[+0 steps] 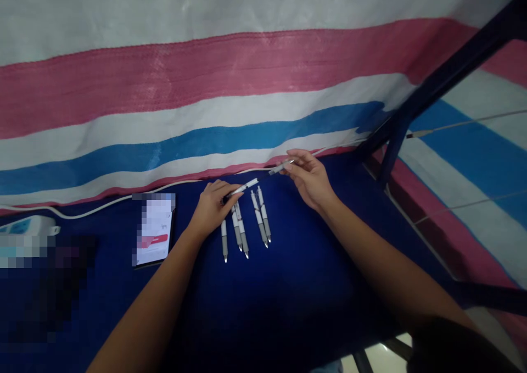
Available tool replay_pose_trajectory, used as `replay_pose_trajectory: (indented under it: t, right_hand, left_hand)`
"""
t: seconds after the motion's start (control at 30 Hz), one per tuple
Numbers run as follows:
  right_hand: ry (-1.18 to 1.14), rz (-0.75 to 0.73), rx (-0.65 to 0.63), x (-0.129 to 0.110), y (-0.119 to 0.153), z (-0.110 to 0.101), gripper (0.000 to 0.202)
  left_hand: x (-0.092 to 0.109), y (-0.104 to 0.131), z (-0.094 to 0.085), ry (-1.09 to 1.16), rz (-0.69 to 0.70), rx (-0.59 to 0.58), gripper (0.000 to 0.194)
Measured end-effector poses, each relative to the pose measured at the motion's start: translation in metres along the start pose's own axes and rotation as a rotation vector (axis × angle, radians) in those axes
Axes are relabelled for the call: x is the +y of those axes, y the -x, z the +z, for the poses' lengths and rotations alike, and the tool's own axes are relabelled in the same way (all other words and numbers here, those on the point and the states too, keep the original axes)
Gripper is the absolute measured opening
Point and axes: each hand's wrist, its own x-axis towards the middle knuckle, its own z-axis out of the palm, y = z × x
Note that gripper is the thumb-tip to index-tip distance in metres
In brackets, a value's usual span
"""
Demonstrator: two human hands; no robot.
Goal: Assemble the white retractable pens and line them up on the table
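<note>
My left hand is closed on a white pen barrel, whose open end points up to the right. In my right hand, thumb and fingers pinch a grey pen part with a silver tip, and a thin dark piece runs from it towards the barrel. Several white pens with grey grips lie below on the dark blue surface: a pair to the right, others nearer my left hand, and one at the left, partly covered by that hand.
A lit phone lies left of my left forearm. Farther left is a white device beside a blurred dark area. A white cable runs along the back edge before a striped sheet. Dark frame bars stand at right.
</note>
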Motion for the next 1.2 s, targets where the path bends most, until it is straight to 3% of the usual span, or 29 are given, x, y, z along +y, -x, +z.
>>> replay_pose_trajectory:
  t: [0.17,0.53,0.8,1.03,1.2]
  right_hand:
    - [-0.166,0.027,0.100,-0.007,-0.005,-0.002,0.044]
    - [-0.095,0.006,0.115,-0.006,-0.005,-0.002,0.029]
    - [0.005,-0.033,0.067,-0.004,0.003,0.009,0.031]
    - [0.055,0.027,-0.106,-0.010,0.012,0.014,0.030]
    - [0.286,0.067,-0.119,-0.014,0.015,0.013,0.044]
  left_hand:
    - [-0.003,0.000,0.002,0.018,0.026,0.027,0.020]
    - [-0.002,-0.001,0.003,0.074,0.025,0.054,0.018]
    - [-0.004,-0.001,0.004,0.054,0.050,0.049,0.018]
    - [-0.001,-0.001,0.000,0.014,0.032,-0.027,0.024]
    - [-0.001,-0.002,-0.002,0.061,0.013,-0.048,0.024]
